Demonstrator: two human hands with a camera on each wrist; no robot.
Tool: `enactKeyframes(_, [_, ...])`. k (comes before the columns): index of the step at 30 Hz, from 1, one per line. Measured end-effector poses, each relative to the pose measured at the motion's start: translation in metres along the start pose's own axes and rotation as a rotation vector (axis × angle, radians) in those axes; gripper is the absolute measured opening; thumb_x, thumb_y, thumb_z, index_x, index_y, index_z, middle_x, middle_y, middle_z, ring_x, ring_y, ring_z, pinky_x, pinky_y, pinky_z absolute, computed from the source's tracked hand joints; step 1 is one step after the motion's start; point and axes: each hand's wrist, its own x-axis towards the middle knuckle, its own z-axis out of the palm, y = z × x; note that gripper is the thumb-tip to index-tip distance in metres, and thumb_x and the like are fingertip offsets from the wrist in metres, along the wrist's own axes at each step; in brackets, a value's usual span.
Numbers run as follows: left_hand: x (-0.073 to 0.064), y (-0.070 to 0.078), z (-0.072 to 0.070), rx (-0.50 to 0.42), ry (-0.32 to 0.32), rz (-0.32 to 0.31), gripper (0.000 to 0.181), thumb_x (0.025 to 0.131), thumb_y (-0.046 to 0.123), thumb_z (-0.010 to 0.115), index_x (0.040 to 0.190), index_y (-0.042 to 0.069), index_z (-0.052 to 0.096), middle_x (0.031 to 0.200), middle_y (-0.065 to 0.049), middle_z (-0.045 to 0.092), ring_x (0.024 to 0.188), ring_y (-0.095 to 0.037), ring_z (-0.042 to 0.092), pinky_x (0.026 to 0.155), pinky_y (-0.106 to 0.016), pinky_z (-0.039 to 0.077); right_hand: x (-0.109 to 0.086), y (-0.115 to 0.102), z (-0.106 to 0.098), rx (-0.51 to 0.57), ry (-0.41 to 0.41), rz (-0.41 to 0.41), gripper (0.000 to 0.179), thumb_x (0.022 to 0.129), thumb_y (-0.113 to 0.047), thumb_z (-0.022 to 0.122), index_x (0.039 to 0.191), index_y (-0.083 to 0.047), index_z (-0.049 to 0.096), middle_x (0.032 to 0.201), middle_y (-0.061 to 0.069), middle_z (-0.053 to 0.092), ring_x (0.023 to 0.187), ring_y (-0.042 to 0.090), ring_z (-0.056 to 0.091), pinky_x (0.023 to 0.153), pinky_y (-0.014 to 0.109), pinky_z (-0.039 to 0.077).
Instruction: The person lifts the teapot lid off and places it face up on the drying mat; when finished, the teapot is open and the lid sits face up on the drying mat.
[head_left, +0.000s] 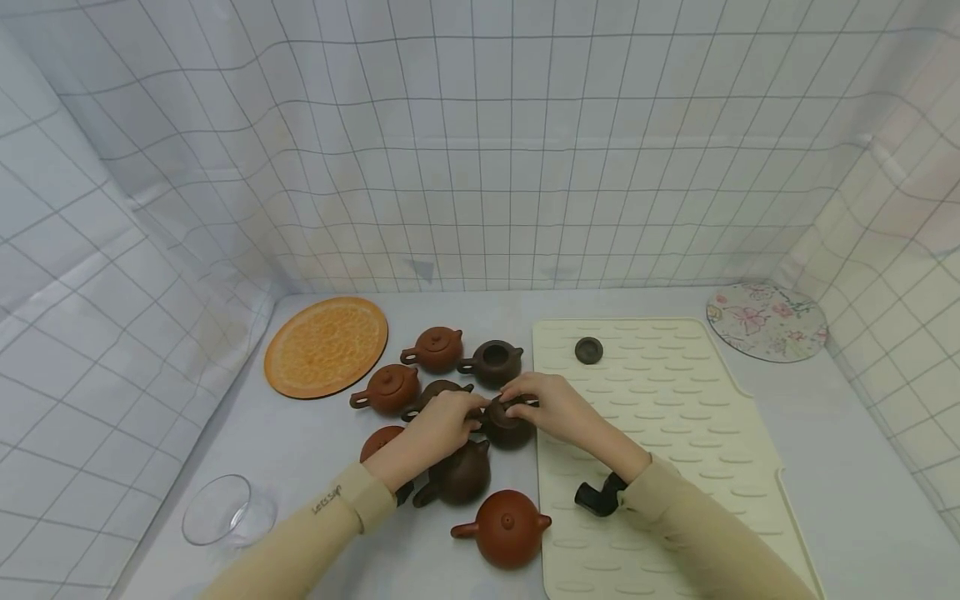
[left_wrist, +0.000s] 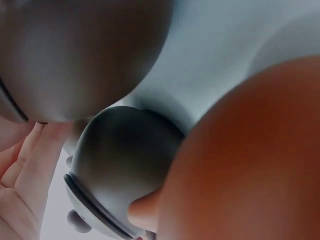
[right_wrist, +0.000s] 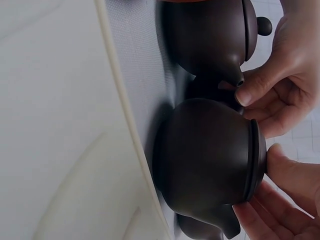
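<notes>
A dark brown clay teapot (right_wrist: 210,155) stands between both hands beside the cream mat, its lid (right_wrist: 256,159) seated on top. My left hand (head_left: 447,421) pinches its handle between thumb and fingers. With the thumb on top and fingertips near the rim above the spout, my right hand (head_left: 551,404) grips the lid. Behind is a lidless dark teapot (head_left: 497,364), and a small dark lid (head_left: 588,350) lies on the mat. Another lidded dark teapot (head_left: 462,473) sits nearer me, under the left wrist. In the left wrist view, a reddish-brown teapot (left_wrist: 250,165) fills the right side.
The ridged cream mat (head_left: 660,433) covers the right side. More reddish-brown teapots, including one in front (head_left: 508,528), crowd around the left arm. A clear glass vessel (head_left: 217,510) is at left. Round mats, one orange (head_left: 326,347) and one floral (head_left: 767,322), lie farther back.
</notes>
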Motion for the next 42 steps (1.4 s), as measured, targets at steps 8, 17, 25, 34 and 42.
enactKeyframes(8, [0.002, -0.004, -0.002, -0.013, 0.024, 0.043, 0.024, 0.085, -0.004, 0.071, 0.109, 0.002, 0.073, 0.096, -0.012, 0.074, 0.087, -0.022, 0.072, 0.071, -0.032, 0.058, -0.002, 0.002, 0.000, 0.056, 0.034, 0.019, 0.019, 0.090, -0.015, 0.071, 0.107, -0.009, 0.073, 0.116, 0.008, 0.071, 0.105, 0.023, 0.068, 0.085, 0.029, 0.057])
enactKeyframes(17, [0.003, -0.003, -0.001, -0.030, 0.012, 0.006, 0.027, 0.086, -0.002, 0.071, 0.112, 0.004, 0.073, 0.100, -0.011, 0.075, 0.091, -0.022, 0.072, 0.076, -0.037, 0.059, -0.008, 0.019, -0.016, 0.558, 0.110, 0.365, 0.030, 0.094, -0.024, 0.068, 0.120, -0.009, 0.069, 0.125, 0.006, 0.068, 0.111, 0.018, 0.067, 0.093, 0.034, 0.055])
enactKeyframes(25, [0.004, -0.001, -0.001, -0.049, 0.009, -0.025, 0.029, 0.086, -0.003, 0.071, 0.114, 0.003, 0.072, 0.101, -0.011, 0.075, 0.093, -0.022, 0.072, 0.078, -0.036, 0.059, -0.024, 0.049, -0.038, 1.084, 0.216, 0.485, 0.043, 0.103, -0.013, 0.051, 0.138, 0.012, 0.043, 0.116, 0.002, 0.061, 0.101, 0.008, 0.067, 0.095, 0.026, 0.053])
enactKeyframes(34, [0.004, -0.003, -0.002, -0.040, -0.009, -0.017, 0.029, 0.087, -0.001, 0.071, 0.116, 0.003, 0.072, 0.104, -0.011, 0.075, 0.095, -0.023, 0.071, 0.080, -0.038, 0.058, -0.048, 0.073, -0.047, 1.151, 0.328, 0.648, 0.037, 0.106, -0.014, 0.043, 0.139, 0.003, 0.045, 0.112, -0.003, 0.060, 0.094, 0.005, 0.068, 0.087, 0.019, 0.055])
enactKeyframes(42, [0.004, -0.003, -0.003, -0.044, -0.007, -0.026, 0.031, 0.086, -0.001, 0.071, 0.117, 0.004, 0.072, 0.104, -0.011, 0.075, 0.096, -0.023, 0.071, 0.079, -0.037, 0.058, -0.056, 0.082, -0.044, 0.956, 0.245, 0.683, 0.058, 0.107, -0.027, 0.043, 0.148, 0.013, 0.030, 0.140, 0.023, 0.047, 0.100, 0.003, 0.064, 0.094, 0.022, 0.053])
